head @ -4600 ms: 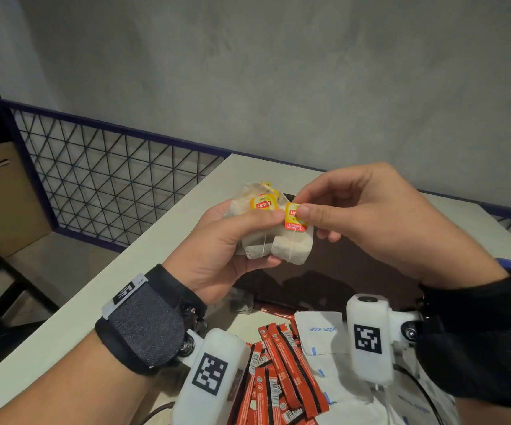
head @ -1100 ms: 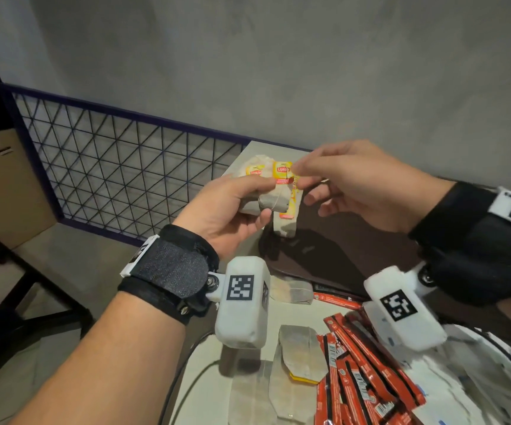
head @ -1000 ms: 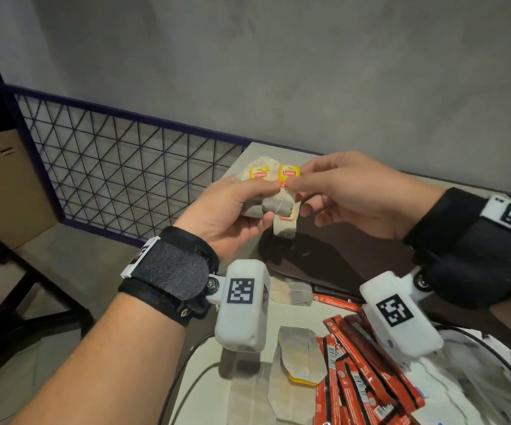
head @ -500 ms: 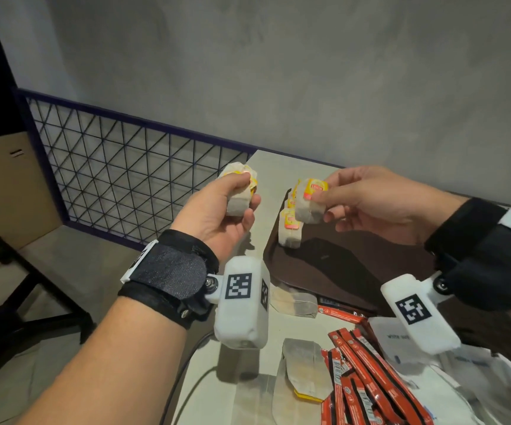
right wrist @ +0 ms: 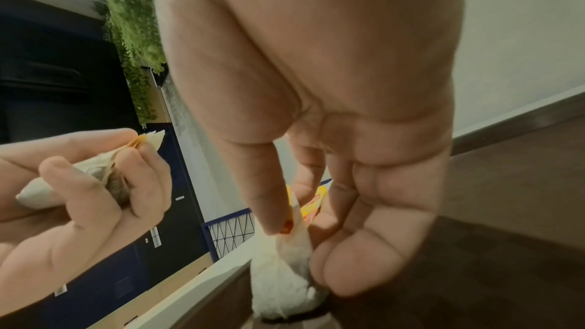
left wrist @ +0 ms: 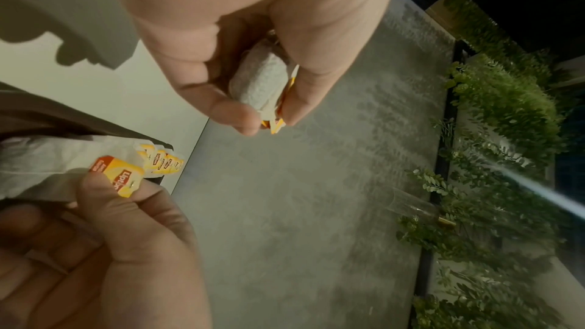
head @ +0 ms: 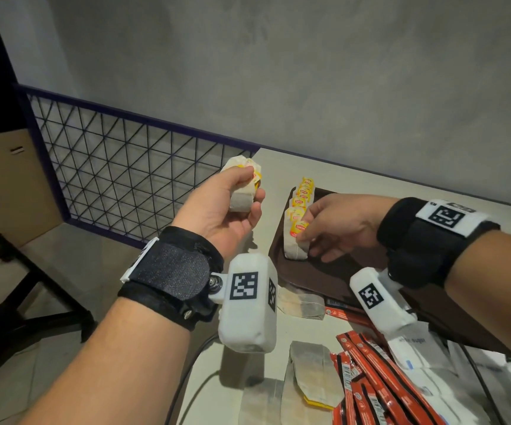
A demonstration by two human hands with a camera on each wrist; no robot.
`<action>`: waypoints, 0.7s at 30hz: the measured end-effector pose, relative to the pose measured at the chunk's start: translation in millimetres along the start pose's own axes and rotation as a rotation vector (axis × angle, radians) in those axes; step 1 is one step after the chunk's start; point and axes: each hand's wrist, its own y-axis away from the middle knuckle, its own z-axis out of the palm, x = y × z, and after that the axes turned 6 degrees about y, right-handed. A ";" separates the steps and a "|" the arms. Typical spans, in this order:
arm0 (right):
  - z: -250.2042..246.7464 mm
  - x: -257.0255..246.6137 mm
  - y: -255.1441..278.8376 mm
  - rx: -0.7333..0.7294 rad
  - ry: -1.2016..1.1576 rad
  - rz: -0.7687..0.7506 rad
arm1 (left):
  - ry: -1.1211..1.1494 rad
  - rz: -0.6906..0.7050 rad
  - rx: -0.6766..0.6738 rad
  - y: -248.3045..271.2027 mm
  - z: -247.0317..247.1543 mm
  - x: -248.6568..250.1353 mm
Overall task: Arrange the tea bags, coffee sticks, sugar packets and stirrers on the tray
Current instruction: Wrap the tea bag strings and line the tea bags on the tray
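Observation:
My left hand (head: 242, 194) holds a small bundle of tea bags (head: 243, 191) up in the air, left of the brown tray (head: 334, 271); the left wrist view shows thumb and fingers curled round the bundle (left wrist: 262, 84). My right hand (head: 309, 237) pinches one tea bag (head: 294, 243) by its yellow tag and stands it on the tray's left edge, at the near end of a row of tea bags (head: 301, 197). In the right wrist view the thumb and forefinger pinch the top of that bag (right wrist: 285, 272).
Loose tea bags (head: 309, 372), several red coffee sticks (head: 371, 381) and white sugar packets (head: 417, 357) lie on the white table (head: 371, 182) in front of the tray. A wire mesh fence (head: 125, 167) runs along the table's left side; a grey wall stands behind.
My hands have parted: the right hand took one tea bag from the bundle and lowered it onto the tray's row. The left hand stayed raised with the rest.

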 end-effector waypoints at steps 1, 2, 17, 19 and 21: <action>0.3 -1.6 -0.3 0.009 0.000 0.011 | 0.002 0.001 0.001 0.2 -0.6 0.4; 0.2 -3.0 -0.8 0.016 -0.008 0.018 | 0.004 0.003 0.001 0.2 -0.9 0.6; 11.3 2.1 0.7 0.057 -0.162 0.106 | -0.006 -0.016 0.009 0.1 0.4 -1.9; 13.0 0.1 3.5 0.051 -0.219 0.122 | -0.004 -0.015 0.010 -0.1 0.4 -2.1; 14.5 -1.4 5.5 0.042 -0.242 0.131 | -0.006 -0.017 0.006 0.3 0.8 -2.2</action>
